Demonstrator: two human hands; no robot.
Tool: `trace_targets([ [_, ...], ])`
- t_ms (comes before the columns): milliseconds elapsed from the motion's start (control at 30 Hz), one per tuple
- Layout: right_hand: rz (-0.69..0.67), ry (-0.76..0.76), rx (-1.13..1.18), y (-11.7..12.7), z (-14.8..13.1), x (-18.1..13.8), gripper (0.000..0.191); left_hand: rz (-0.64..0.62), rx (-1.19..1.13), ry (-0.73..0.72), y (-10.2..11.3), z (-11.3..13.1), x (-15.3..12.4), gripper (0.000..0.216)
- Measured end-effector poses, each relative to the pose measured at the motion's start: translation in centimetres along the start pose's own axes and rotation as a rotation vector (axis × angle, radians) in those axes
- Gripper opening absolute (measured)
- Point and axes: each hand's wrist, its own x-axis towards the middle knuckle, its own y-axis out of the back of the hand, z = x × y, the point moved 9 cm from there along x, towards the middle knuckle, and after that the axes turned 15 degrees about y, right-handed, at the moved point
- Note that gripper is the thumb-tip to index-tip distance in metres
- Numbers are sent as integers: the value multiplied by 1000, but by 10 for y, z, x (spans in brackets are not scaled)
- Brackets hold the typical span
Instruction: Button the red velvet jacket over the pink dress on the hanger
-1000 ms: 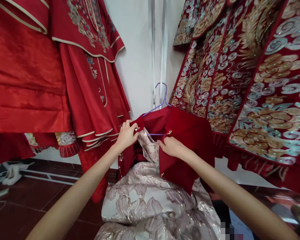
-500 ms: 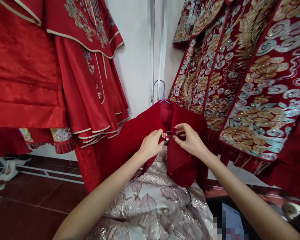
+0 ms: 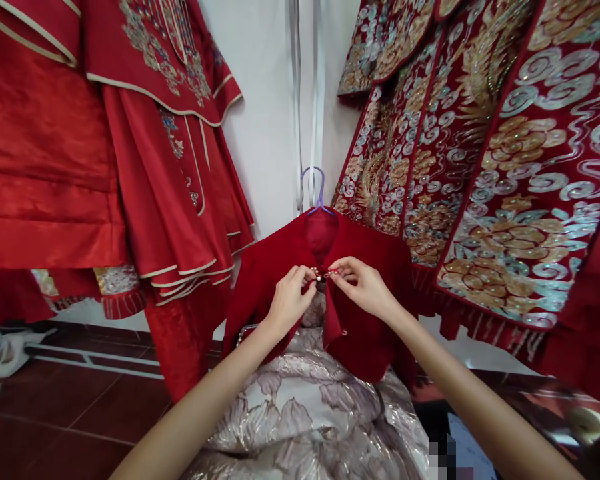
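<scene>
A dark red jacket [image 3: 375, 253] hangs on a purple hanger [image 3: 321, 190], its two front edges close together below the neck. My left hand [image 3: 293, 297] pinches a pearl-and-gold button [image 3: 319, 275] at one front edge. Opposite it, my right hand [image 3: 363, 287] pinches the other front edge, where a small button loop [image 3: 329, 273] shows at the fingertips. Button and loop are almost touching; whether they are joined cannot be made out. Lower on the right-hand panel is another small loop [image 3: 345, 333]. Under the jacket spreads shiny silver-pink floral fabric [image 3: 290, 407].
Red garments with pale trim [image 3: 165, 180] hang at the left. Heavily embroidered red garments [image 3: 510, 200] hang at the right, with fringed hems. Pale straps [image 3: 316, 87] run down by the wall. Light-coloured shoes [image 3: 10, 357] and a white rail [image 3: 105, 360] are at lower left.
The jacket's front edges have come closer together. My right hand has moved left towards my left hand and now pinches the edge with the loop. The view has shifted slightly.
</scene>
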Motion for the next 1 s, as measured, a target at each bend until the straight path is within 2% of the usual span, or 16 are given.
trace_targets([
  [200, -13, 38, 18, -3, -16, 0, 13, 7, -293, 210, -1, -19, 11, 10],
  [367, 1, 36, -4, -4, -14, -1, 13, -19, -346, 234, -1, -17, 11, 12],
  [500, 12, 49, -9, -4, -14, 1, 12, -57, -303, 199, 1, -11, 8, 15],
  [667, 9, 79, -20, -4, -16, 3, 11, -89, -227, 222, -4, -12, 10, 16],
  [1000, 15, 103, -48, -4, -16, 4, 14, -201, 132, 60, -2, 13, 19, 16],
])
